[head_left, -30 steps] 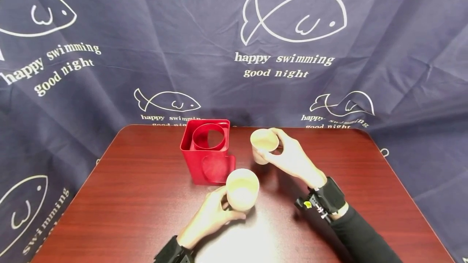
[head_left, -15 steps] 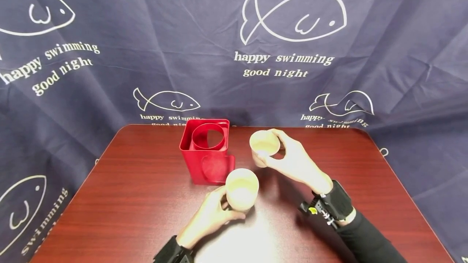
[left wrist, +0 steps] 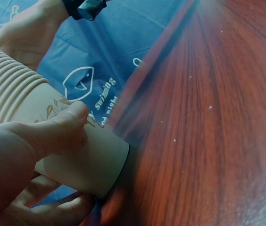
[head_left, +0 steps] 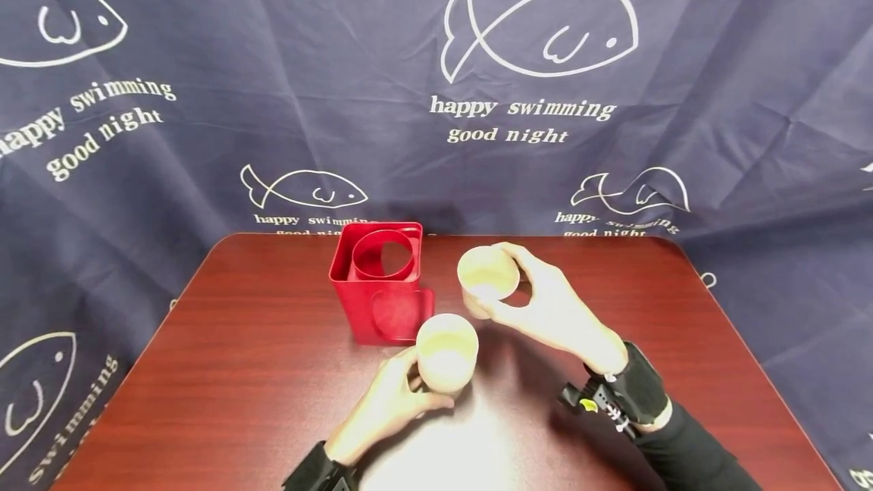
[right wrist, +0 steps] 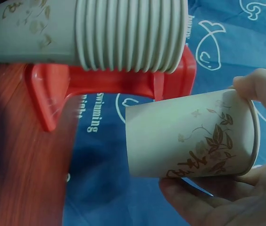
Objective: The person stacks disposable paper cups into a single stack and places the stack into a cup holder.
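Observation:
My left hand (head_left: 389, 404) grips a stack of nested paper cups (head_left: 446, 358) near the middle of the table, mouths up. In the left wrist view, several stacked rims (left wrist: 12, 89) show, and the thumb lies along the lowest cup's printed side. My right hand (head_left: 555, 313) holds a single paper cup (head_left: 487, 279) by its rim area, upright and apart from the stack, farther back. Brown leaf print (right wrist: 215, 139) shows on this cup in the right wrist view. Just behind and left of the stack stands a red square holder (head_left: 351, 309) with a round ring inside its top.
The reddish-brown wooden table (head_left: 225, 370) reaches back to a dark blue curtain (head_left: 382, 74) with white fish drawings. A flat red tab (head_left: 402, 314) projects at the holder's front right, close to the stack. Bright glare lies on the tabletop near the left hand.
My right hand has brought the single cup slightly nearer to me and up. The left hand, the stack and the red holder stay in place, and the head view has shifted a little.

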The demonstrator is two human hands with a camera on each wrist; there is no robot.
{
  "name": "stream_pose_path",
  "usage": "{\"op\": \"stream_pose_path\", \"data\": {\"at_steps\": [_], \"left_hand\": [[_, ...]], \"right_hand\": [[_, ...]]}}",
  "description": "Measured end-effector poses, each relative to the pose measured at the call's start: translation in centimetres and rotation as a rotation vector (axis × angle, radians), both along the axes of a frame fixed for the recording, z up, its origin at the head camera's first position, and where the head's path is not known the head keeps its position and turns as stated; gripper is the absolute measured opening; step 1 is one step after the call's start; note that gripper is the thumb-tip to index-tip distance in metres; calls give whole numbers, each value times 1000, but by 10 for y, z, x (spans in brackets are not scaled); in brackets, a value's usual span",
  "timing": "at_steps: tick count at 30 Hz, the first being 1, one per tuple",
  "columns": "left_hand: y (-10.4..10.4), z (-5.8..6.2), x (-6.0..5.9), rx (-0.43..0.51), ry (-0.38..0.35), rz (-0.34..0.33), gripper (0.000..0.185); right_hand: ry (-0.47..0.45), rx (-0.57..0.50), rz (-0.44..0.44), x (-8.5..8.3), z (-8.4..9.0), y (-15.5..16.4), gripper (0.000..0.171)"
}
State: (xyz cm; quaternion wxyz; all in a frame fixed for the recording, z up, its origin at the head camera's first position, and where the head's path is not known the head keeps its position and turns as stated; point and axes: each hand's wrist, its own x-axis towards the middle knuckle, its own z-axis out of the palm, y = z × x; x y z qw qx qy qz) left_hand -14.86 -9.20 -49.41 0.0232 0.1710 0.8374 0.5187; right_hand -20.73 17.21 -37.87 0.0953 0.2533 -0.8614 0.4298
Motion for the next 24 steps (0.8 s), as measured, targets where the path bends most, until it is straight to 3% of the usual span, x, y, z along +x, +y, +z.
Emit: {"op": "stream_pose_path", "data": {"at_steps": [12,24], "left_hand": [[0,-1,0,13,-2,10,61],[0,-1,0,12,-25,10,62]], "right_hand": [[-35,-2,21,13,12,-5,70],[16,-6,36,21,21,-8,71]]}}
